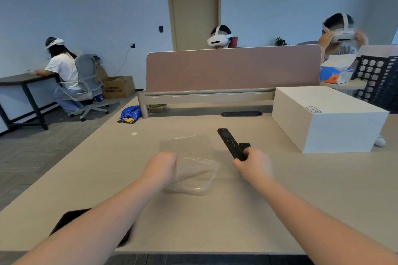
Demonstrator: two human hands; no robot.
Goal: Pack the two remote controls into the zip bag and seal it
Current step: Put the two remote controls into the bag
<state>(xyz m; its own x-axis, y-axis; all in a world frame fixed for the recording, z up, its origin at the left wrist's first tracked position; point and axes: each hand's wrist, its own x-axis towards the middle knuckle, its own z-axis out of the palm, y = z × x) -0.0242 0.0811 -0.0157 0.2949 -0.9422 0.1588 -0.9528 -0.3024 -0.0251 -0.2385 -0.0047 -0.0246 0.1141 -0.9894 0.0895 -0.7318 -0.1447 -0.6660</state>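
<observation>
The long black remote (231, 144) is pinched at its near end by the right hand (254, 166), pointing away, while the zip bag (195, 175) (mouth held open by the closed left fingers (170, 160)) lies just left on the surface (215, 221).
</observation>
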